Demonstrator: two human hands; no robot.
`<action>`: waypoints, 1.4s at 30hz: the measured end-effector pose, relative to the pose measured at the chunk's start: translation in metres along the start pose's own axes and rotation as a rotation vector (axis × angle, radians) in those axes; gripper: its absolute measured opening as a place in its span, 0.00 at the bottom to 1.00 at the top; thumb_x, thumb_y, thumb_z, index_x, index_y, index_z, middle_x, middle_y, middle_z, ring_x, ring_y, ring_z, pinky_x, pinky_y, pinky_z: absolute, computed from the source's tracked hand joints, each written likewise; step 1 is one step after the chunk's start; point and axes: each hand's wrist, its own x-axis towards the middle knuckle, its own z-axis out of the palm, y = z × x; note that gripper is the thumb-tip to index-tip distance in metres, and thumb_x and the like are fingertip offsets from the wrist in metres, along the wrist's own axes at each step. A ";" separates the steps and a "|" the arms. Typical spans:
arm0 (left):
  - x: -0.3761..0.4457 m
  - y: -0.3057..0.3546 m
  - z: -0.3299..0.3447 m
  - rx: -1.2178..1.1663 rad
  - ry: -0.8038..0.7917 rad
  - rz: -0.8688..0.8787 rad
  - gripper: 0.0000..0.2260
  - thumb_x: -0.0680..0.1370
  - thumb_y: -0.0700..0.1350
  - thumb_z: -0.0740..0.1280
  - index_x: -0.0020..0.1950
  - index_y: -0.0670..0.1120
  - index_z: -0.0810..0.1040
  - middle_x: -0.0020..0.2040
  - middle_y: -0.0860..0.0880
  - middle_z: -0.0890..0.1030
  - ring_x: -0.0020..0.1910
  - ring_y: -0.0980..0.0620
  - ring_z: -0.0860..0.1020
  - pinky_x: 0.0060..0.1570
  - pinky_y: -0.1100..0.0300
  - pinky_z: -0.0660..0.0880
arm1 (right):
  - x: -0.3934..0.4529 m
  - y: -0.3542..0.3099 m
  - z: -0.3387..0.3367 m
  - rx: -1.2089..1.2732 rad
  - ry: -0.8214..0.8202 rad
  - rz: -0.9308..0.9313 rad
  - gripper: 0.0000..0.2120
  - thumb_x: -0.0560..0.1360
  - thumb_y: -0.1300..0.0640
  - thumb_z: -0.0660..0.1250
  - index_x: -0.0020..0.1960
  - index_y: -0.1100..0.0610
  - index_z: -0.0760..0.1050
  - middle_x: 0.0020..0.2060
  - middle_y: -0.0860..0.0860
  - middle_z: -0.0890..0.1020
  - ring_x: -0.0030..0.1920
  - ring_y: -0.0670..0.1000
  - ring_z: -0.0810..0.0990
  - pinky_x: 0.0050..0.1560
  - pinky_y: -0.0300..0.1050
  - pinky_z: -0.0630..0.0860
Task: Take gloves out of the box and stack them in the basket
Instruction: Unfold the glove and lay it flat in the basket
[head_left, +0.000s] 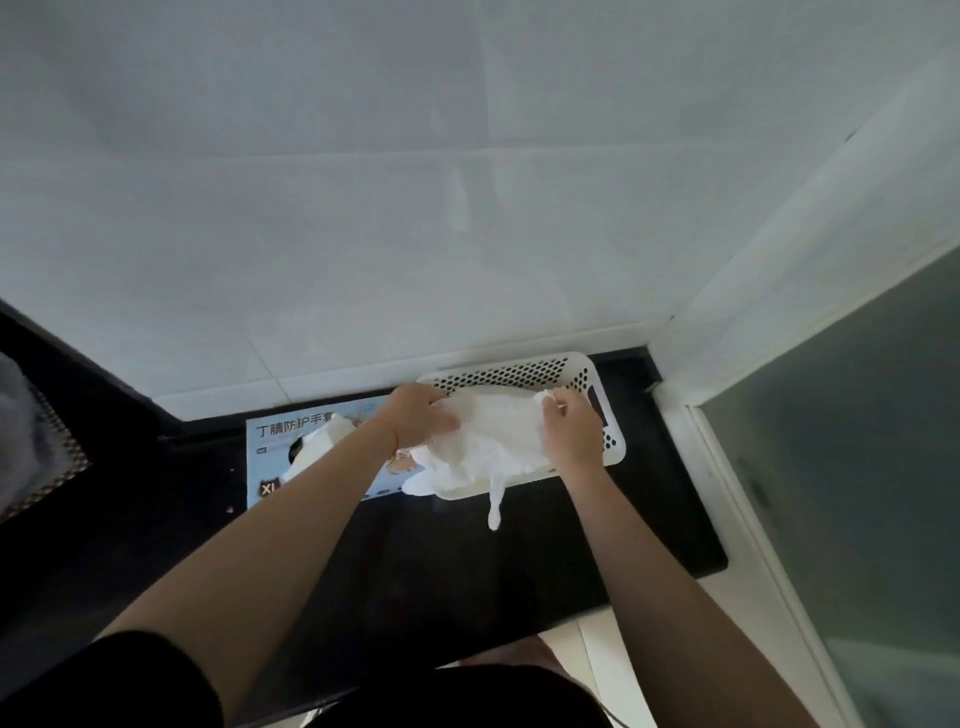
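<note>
Over the basket (612, 441), both hands (418, 414) (569, 431) grip one white glove (493, 436) by its ends.

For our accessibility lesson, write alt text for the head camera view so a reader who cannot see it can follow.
Two bare hands, the left hand and right hand, grip a white glove over a white perforated basket on a dark counter. One glove finger hangs over the basket's near rim. A blue glove box lies left of the basket, white gloves poking out.
</note>
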 end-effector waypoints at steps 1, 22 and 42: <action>0.007 0.005 0.005 0.061 0.007 0.007 0.11 0.75 0.44 0.69 0.36 0.42 0.72 0.33 0.49 0.72 0.35 0.49 0.71 0.33 0.59 0.66 | 0.008 0.006 -0.002 0.009 -0.004 -0.001 0.09 0.82 0.55 0.57 0.51 0.57 0.75 0.41 0.51 0.78 0.42 0.50 0.76 0.42 0.46 0.72; 0.037 0.030 0.093 0.810 0.108 0.356 0.35 0.74 0.70 0.54 0.76 0.53 0.61 0.78 0.46 0.60 0.78 0.43 0.56 0.76 0.42 0.51 | 0.078 0.052 -0.004 -0.757 -0.280 -0.410 0.24 0.78 0.65 0.61 0.71 0.55 0.57 0.64 0.56 0.71 0.37 0.52 0.79 0.38 0.48 0.80; 0.036 0.006 0.095 0.838 0.009 0.174 0.51 0.67 0.79 0.56 0.79 0.56 0.39 0.81 0.47 0.41 0.79 0.44 0.40 0.75 0.37 0.42 | 0.074 0.037 0.000 -1.056 -0.103 -0.637 0.08 0.77 0.62 0.63 0.56 0.58 0.75 0.59 0.55 0.73 0.56 0.53 0.75 0.53 0.46 0.73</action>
